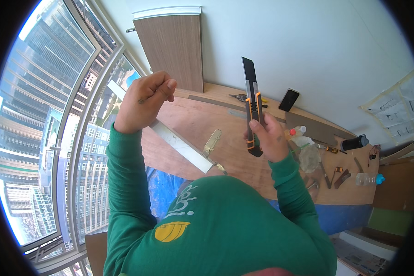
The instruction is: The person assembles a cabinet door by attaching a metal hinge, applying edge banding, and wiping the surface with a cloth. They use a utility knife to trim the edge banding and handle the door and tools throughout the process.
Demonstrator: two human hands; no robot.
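My right hand (pixel 271 137) grips a black and orange utility knife (pixel 253 108), held upright with its long dark blade pointing away from me. My left hand (pixel 145 100) is raised at the left, closed, the thumb pressed against the curled fingers. Whatever may be inside that fist is hidden. Below it a long white strip (pixel 181 145) lies slantwise across the wooden work surface (pixel 244 158), partly covered by my left hand. Beside the strip's near end rests a brass-coloured metal piece (pixel 212 141).
A brown wood-grain panel (pixel 172 50) leans on the wall, left of a phone (pixel 289 100). Pliers (pixel 238 97) lie near the back edge. At right are a clear bag (pixel 310 158), a bottle with a blue cap (pixel 369 179), a black cylinder (pixel 354 142) and several hand tools. Tall windows stand left.
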